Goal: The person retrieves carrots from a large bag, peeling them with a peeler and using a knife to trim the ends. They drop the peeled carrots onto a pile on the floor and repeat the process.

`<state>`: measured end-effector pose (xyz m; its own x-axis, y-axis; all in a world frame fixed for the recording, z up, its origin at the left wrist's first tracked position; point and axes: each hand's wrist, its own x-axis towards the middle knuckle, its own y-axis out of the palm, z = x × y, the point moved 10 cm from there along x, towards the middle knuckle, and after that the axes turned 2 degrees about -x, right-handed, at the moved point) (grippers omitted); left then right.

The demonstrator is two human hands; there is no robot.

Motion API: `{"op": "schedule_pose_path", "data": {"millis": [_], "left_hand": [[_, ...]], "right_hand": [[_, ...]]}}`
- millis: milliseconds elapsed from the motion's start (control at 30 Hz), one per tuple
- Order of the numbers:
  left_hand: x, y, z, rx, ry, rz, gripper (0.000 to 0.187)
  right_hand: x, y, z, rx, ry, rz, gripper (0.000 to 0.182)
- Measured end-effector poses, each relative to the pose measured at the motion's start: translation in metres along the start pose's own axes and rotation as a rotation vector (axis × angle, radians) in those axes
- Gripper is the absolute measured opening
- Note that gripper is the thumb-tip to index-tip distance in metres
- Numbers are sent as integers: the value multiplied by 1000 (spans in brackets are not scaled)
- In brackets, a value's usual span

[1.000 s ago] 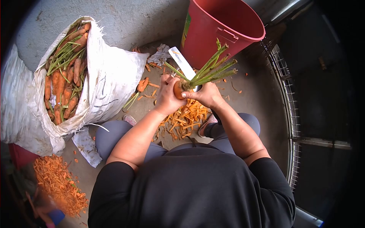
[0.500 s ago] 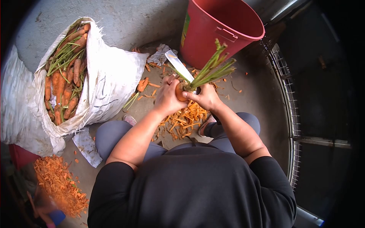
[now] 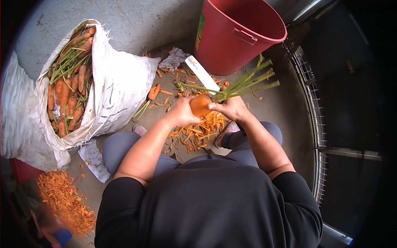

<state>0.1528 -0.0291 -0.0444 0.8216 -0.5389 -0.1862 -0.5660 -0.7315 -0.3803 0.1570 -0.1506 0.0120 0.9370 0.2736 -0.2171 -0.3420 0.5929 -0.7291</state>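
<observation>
An orange carrot point(image 3: 200, 105) with long green stems point(image 3: 248, 82) is held between my two hands in front of me. My left hand point(image 3: 180, 112) is wrapped round its left side. At the stem end, my right hand point(image 3: 232, 109) has its thumb pressed on the carrot, and a knife point(image 3: 202, 74) with a broad pale blade points up and left from it; the handle is hidden by the fingers. Orange peelings point(image 3: 198, 131) lie on the floor beneath my hands.
At the left stands a white sack point(image 3: 120, 78) of carrots with stems. A red bucket point(image 3: 223, 45) is ahead. More peelings point(image 3: 66, 202) are heaped at the lower left, near part of another person. A wire grid point(image 3: 308, 78) runs along the right.
The stems have swung to the right and lower, and more of the carrot shows. My right hand has shifted slightly right, and the blade has moved a little right.
</observation>
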Motion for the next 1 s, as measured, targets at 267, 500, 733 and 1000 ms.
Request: {"op": "schedule_pose_path", "data": {"millis": [267,500,733,1000], "left_hand": [[-8,-10,-13,159,70,-229,50],[-6,0,-5,69,-63,-21,54],[-7,21,-5,-364,57,262,54],[-4,-6,-4,173,-26,-226,55]], "right_hand": [[4,4,-5,-138,-13,51,78],[5,12,5,61,-163,34,71],[-2,22,13,25,-225,110,66],[-2,21,-8,-24,160,-6,71]]}}
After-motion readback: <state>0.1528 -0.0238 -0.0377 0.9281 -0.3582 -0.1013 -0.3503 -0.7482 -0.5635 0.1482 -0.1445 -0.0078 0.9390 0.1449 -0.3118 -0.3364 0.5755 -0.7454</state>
